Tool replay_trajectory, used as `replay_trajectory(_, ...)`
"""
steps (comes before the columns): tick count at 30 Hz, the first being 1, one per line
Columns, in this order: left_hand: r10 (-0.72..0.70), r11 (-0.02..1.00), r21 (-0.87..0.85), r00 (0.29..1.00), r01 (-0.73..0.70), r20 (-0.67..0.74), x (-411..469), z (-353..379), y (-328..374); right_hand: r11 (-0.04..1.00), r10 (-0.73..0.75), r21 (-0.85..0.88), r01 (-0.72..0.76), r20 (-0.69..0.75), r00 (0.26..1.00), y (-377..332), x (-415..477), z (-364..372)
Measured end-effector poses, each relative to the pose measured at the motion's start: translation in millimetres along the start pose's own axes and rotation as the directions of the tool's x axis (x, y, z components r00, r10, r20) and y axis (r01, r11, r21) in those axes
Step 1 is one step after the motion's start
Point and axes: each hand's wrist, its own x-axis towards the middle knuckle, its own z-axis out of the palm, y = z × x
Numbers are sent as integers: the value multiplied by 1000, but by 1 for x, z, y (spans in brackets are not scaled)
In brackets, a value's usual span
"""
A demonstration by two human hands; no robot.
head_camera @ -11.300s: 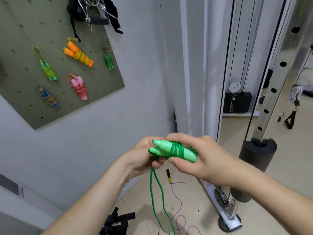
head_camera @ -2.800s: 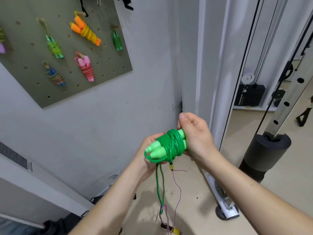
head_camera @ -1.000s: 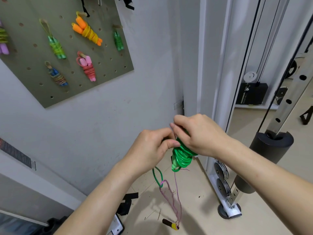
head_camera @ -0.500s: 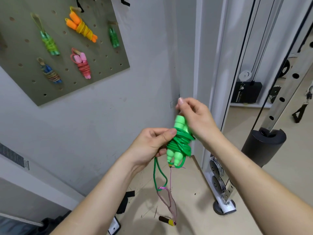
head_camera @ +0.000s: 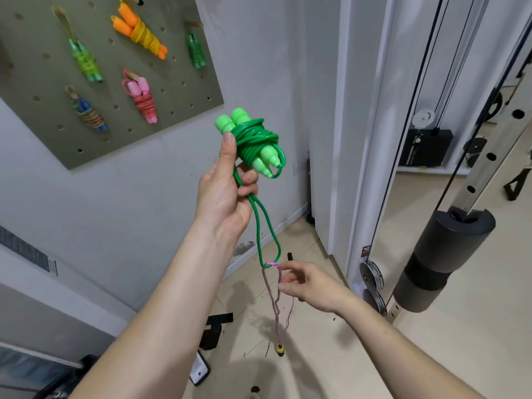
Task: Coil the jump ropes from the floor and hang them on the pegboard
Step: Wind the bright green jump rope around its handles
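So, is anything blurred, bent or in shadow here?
Head view: the coiled green plastic jump rope is sharp; the right hand at the thin purple cord is slightly blurred; the white metal post bows from the wide lens; soft shadows lie on the beige floor.

a grey wall (head_camera: 121,214) fills the left. a white column (head_camera: 324,110) stands at upper centre. beige floor (head_camera: 431,358) spreads lower right, under a steel upright (head_camera: 485,172) and black pad (head_camera: 449,254).

No lettering can be read anywhere. The grey label strip (head_camera: 28,250) on the white wall (head_camera: 144,197) carries print too blurred to make out, as does the white marking on the black weight-stack box (head_camera: 423,151).
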Motion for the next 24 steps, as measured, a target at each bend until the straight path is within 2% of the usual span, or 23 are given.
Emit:
replay_trajectory(2, 1, 1000, -12, 1000, -1, -16, 0, -2, -1, 1000, 23, 0, -23, -40, 999, -1, 5, 4)
replay_trajectory(4, 14, 999, 45, 1000, -14, -10, 0, -8, -5, 1000, -16, -24, 13, -124, 992, -10, 6, 2)
replay_trajectory(8, 114, 948, 297, 993, -112, 12, 1, -25, -8, 974, -44, 209, 87, -200, 979, -46, -3, -22)
replay_trajectory(9, 148, 925, 354, 989, -141, 6, 3, -29, -8, 976, -74, 182, 123, -254, 964, -55, -7, -32)
replay_trajectory(12, 168, 885, 444, 986, -142, -20, 5, -41, -11, 974, -217, -143, 174, -391, 894, -80, -18, -60)
replay_trajectory(14, 117, 894, 438, 993, -96, -20, 1, -42, -17, 920, -240, -382, 90, -366, 899, -92, -25, -71)
replay_trajectory(15, 90, 898, 433, 996, -80, -2, -3, -39, -20, 893, -232, -446, 58, -346, 909, -94, -27, -73)
replay_trajectory(16, 67, 897, 436, 997, -74, 31, -8, -34, -24, 903, -236, -423, 79, -333, 913, -98, -30, -73)
replay_trajectory(18, 0, 877, 477, 993, -57, 117, -18, -23, -32, 940, -311, -241, 241, -318, 896, -113, -34, -69)
replay_trajectory(19, -51, 864, 503, 986, -35, 157, -22, -20, -35, 924, -373, -199, 325, -301, 878, -120, -37, -66)
replay_trajectory(20, -100, 848, 530, 977, -15, 186, -22, -21, -38, 896, -432, -236, 376, -266, 862, -124, -38, -68)
replay_trajectory(22, -158, 794, 609, 967, 2, 202, -20, -27, -38, 816, -482, -438, 378, -152, 863, -132, -38, -77)
replay_trajectory(24, -205, 723, 691, 958, 10, 201, -19, -34, -36, 707, -419, -649, 280, -65, 906, -138, -36, -87)
